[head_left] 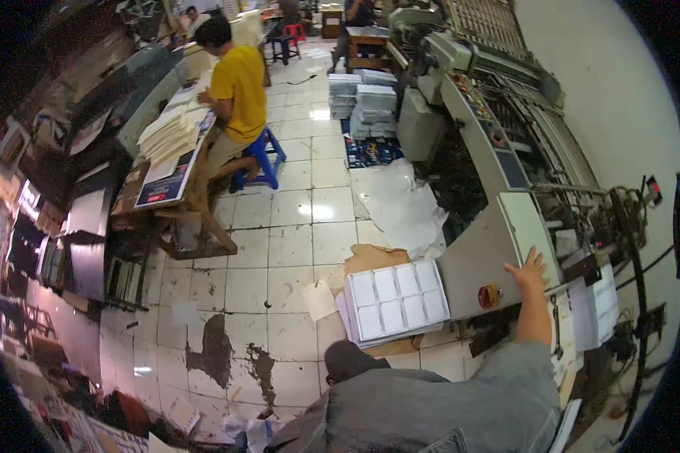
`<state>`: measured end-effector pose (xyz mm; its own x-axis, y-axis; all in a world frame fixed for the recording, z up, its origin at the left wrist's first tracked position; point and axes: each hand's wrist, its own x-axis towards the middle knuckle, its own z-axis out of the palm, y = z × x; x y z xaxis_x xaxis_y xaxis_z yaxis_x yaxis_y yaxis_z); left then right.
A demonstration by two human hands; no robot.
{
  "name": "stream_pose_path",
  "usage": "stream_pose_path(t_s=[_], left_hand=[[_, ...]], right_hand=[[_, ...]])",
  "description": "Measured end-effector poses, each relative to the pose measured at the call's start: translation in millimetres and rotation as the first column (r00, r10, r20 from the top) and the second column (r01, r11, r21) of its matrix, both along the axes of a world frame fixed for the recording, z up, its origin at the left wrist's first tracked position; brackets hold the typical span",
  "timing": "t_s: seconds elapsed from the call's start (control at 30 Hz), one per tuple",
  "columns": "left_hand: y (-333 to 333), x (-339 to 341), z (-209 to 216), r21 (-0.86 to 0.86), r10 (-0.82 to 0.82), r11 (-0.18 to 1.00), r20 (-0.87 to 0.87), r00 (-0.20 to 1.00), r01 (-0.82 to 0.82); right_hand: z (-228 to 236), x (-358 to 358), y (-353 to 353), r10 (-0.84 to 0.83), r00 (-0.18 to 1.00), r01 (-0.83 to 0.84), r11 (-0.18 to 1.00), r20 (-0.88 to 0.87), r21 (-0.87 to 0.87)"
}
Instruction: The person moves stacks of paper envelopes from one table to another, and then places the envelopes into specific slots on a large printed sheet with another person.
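My right hand (530, 269) reaches up from a grey sleeve, fingers spread flat against the top edge of a large grey printing machine (476, 257). It holds nothing. Just below and left of the hand, a red and yellow button (489, 295) sits on the machine's side panel. A stack of white sheets (397, 302), each printed with a grid of rectangles, lies on brown cardboard beside the machine's foot. My left hand is out of view.
A person in a yellow shirt (238, 83) sits on a blue stool (261, 158) at a wooden table (166, 189) piled with paper. Wrapped paper stacks (366, 102) stand on the tiled floor (279, 249) farther back. Metal racks line the left side.
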<state>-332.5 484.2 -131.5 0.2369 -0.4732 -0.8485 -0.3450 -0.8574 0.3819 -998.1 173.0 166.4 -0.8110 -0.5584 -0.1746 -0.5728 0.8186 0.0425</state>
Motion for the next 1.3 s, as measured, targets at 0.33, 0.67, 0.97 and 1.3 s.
stream_pose_path(t_s=[0.33,0.67,0.97,1.3], left_hand=[[-216.5,135.0,35.1,-0.153,-0.151,0.966,0.326,0.933,0.21],[-823.7,166.6,92.4,-0.279,-0.444,0.685,0.573,0.689,0.673],[-969.9,249.8,-17.8,0.345,-0.419,0.894,0.419,0.805,0.286],[-1056.9,160.9,-48.3,0.374,-0.615,0.739,0.036,0.787,0.56]], right_hand=[[-46.5,65.1,-195.2,0.23,0.855,-0.451,0.773,-0.464,-0.447],[-1.6,8.5,-590.7,0.212,0.836,-0.397,0.87,-0.507,-0.291],[11.4,-88.8,-744.4,-0.1,0.918,-0.038,0.941,-0.383,-0.338],[28.7,-78.1,-780.6,-0.213,0.889,0.151,0.972,-0.405,-0.179]])
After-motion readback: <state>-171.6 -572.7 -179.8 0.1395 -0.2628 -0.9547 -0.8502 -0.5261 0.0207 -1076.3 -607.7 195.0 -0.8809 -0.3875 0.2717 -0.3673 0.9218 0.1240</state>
